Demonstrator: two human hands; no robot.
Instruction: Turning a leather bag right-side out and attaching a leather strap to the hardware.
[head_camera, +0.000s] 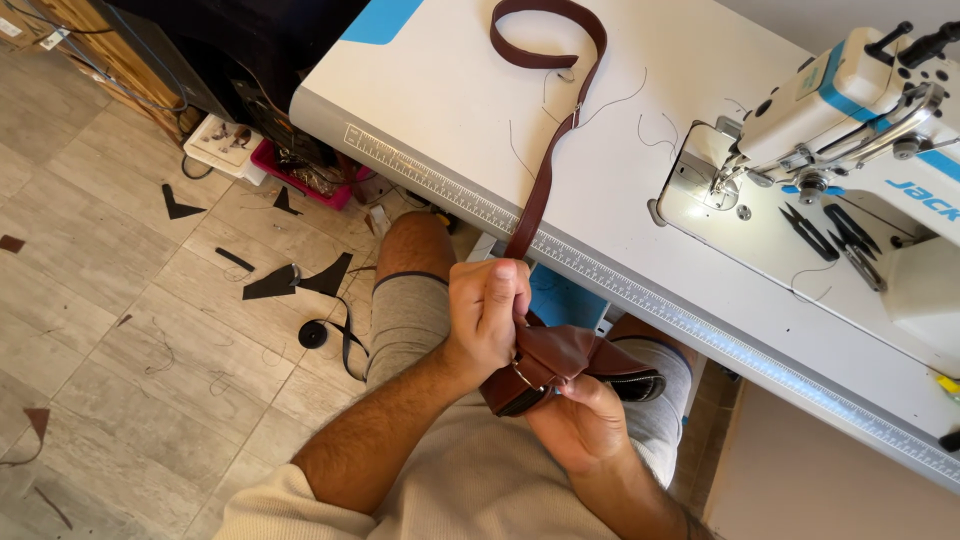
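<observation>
On the grey tiled floor (110, 250) at the left lie several black offcuts of material (300, 280), at least five, with one coiled black strip (330, 335) among them. One left hand (487, 310) is closed tight around the long brown leather strap (545, 175), pinching it just below the table's ruler edge. The strap, one piece, runs up across the white sewing table (450, 110) and loops at the top. One right hand (580, 425) grips the brown leather bag piece (555, 355) from below, over the lap. At the right stands one white sewing machine (860, 110), with two black snips (830, 235) beside it.
</observation>
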